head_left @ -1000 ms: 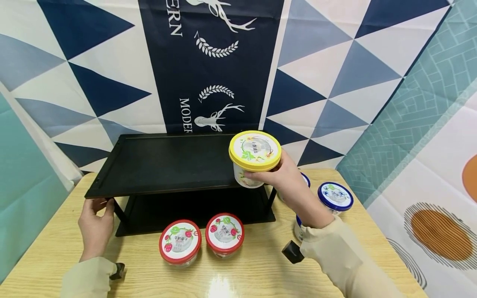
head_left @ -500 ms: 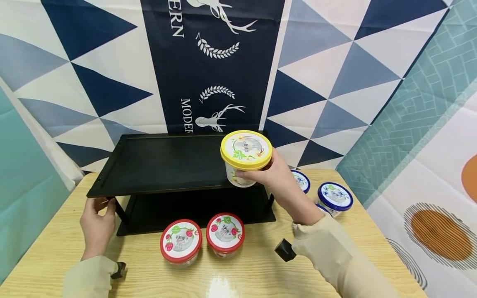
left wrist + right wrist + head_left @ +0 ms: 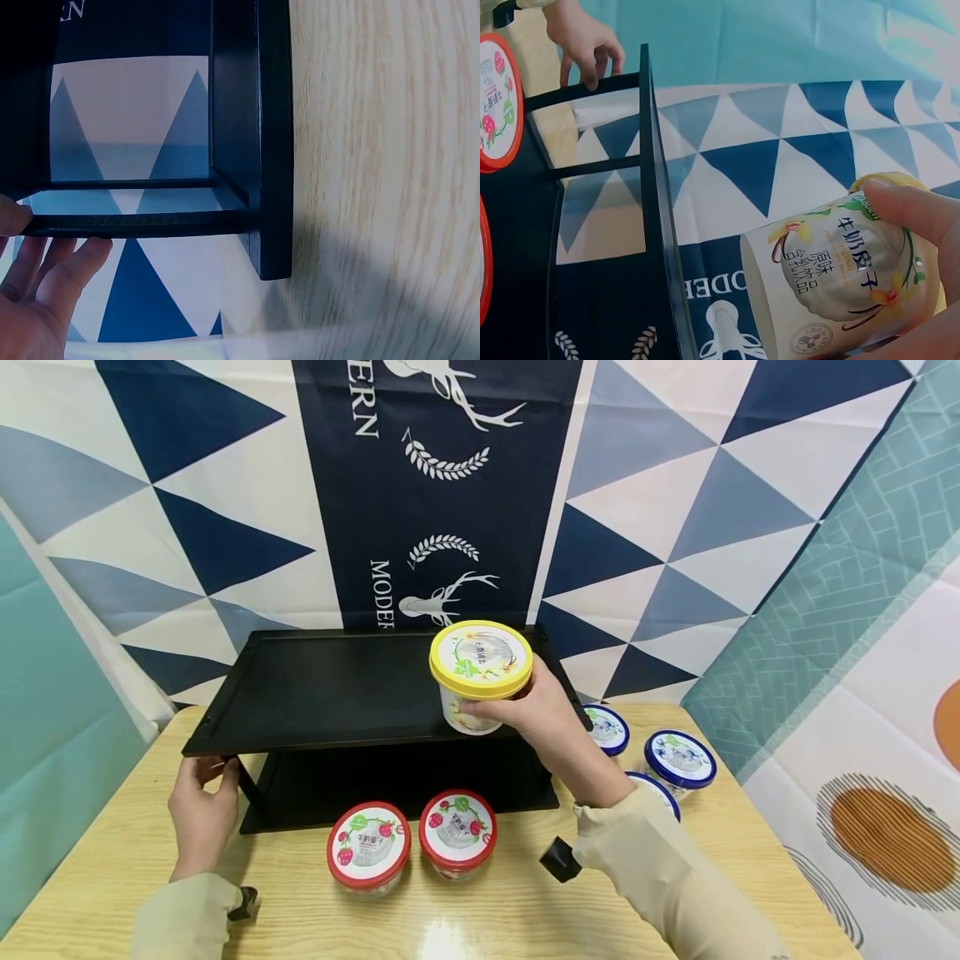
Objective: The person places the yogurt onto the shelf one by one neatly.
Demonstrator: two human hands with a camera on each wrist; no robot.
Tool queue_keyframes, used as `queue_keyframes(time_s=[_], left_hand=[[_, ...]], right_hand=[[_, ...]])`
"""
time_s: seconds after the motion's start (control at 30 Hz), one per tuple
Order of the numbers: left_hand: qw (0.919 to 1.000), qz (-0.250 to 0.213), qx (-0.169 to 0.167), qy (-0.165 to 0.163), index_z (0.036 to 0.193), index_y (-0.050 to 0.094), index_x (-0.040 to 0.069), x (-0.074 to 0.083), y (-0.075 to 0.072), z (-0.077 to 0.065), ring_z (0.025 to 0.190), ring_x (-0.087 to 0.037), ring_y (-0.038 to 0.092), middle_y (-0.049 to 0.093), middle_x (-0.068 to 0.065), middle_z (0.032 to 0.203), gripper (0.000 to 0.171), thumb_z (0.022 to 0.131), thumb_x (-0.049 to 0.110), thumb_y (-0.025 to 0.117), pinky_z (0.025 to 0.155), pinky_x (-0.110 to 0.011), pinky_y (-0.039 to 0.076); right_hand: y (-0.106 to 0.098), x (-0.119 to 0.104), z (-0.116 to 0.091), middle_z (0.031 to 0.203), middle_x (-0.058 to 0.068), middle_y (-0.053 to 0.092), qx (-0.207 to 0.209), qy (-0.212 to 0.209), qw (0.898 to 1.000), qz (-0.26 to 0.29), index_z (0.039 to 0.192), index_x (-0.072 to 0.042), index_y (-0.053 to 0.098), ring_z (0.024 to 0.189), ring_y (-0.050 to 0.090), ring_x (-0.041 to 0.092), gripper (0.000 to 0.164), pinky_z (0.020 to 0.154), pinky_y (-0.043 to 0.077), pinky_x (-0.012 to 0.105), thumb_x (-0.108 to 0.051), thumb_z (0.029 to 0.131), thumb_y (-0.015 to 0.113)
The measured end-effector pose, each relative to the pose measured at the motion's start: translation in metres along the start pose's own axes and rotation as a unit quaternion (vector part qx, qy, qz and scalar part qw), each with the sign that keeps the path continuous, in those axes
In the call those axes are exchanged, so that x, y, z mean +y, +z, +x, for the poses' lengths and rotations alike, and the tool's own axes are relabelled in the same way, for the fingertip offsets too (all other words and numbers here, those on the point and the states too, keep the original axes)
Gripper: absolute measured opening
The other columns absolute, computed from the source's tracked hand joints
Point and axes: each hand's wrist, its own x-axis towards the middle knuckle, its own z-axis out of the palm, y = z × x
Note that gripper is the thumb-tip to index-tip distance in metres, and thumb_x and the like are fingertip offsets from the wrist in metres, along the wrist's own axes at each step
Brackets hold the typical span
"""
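A wall hanging of blue and white triangles, its dark central panel printed with stags and laurel sprigs, fills the background behind a pale wood-grain table. On the tabletop stands a black two-tier shelf, set lengthwise before the hanging. Two arms in cream sleeves reach in from the near side. At the shelf's front left corner, the left hand grips a slim black post just beneath the upper board, thumb on one side and fingers on the other. The right hand grasps a yellow-lidded tub, its thumb across the tub's side, holding it roughly upright over the right part of the upper board; the right wrist view shows its base apart from that board. The tub's label carries Chinese lettering and vanilla flowers. On the table along the shelf's front edge sit a left red-lidded tub and a right red-lidded tub, side by side with strawberry-printed lids. Three blue-lidded tubs cluster to the shelf's right, one partly hidden by the right sleeve. Small black blocks project from both cuffs.
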Motion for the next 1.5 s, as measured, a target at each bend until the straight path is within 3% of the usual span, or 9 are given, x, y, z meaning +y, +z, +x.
queue_keyframes(time_s=[0.2, 0.57, 0.8, 1.0, 1.5], left_hand=[[1.0000, 0.000, 0.002, 0.004, 0.119, 0.055, 0.007, 0.001, 0.001, 0.000, 0.082, 0.021, 0.040, 0.049, 0.020, 0.094, 0.027, 0.091, 0.009, 0.055, 0.071, -0.010, 0.037], [1.0000, 0.004, -0.002, 0.000, 0.121, 0.054, 0.008, 0.000, 0.000, 0.000, 0.082, 0.020, 0.039, 0.057, -0.004, 0.101, 0.028, 0.093, 0.012, 0.054, 0.073, -0.016, 0.039], [1.0000, 0.002, 0.002, 0.007, 0.119, 0.055, 0.007, -0.002, 0.001, 0.001, 0.082, 0.021, 0.039, 0.057, -0.003, 0.099, 0.027, 0.092, 0.011, 0.054, 0.073, -0.014, 0.038], [0.9999, 0.001, 0.004, 0.012, 0.119, 0.054, 0.006, 0.000, 0.000, 0.001, 0.081, 0.020, 0.039, 0.058, -0.009, 0.102, 0.027, 0.092, 0.009, 0.054, 0.073, -0.014, 0.038], [0.9998, -0.008, -0.015, 0.009, 0.122, 0.053, 0.007, 0.001, -0.003, 0.002, 0.082, 0.019, 0.039, 0.060, -0.015, 0.106, 0.030, 0.092, 0.010, 0.053, 0.074, -0.017, 0.040]], right_hand=[[0.008, -0.001, 0.004, 0.133, 0.001, 0.046, 0.003, 0.003, 1.000, -0.004, 0.138, -0.019, 0.032, 0.120, 0.047, 0.024, 0.077, 0.102, 0.042, 0.045, -0.011, 0.076, 0.076], [0.016, -0.004, 0.011, 0.132, 0.000, 0.045, -0.001, 0.009, 1.000, 0.001, 0.137, -0.020, 0.032, 0.120, 0.046, 0.022, 0.077, 0.102, 0.043, 0.044, -0.013, 0.075, 0.077], [0.019, -0.003, 0.014, 0.132, 0.001, 0.046, 0.000, 0.006, 1.000, 0.006, 0.137, -0.019, 0.032, 0.120, 0.047, 0.022, 0.077, 0.102, 0.043, 0.044, -0.012, 0.075, 0.077], [0.026, -0.002, 0.018, 0.132, 0.000, 0.046, 0.004, 0.010, 1.000, 0.005, 0.137, -0.020, 0.032, 0.119, 0.046, 0.022, 0.078, 0.102, 0.043, 0.043, -0.014, 0.074, 0.077], [0.044, -0.002, 0.030, 0.131, -0.002, 0.046, -0.004, 0.011, 1.000, 0.008, 0.137, -0.020, 0.032, 0.120, 0.046, 0.021, 0.078, 0.101, 0.044, 0.042, -0.015, 0.074, 0.079]])
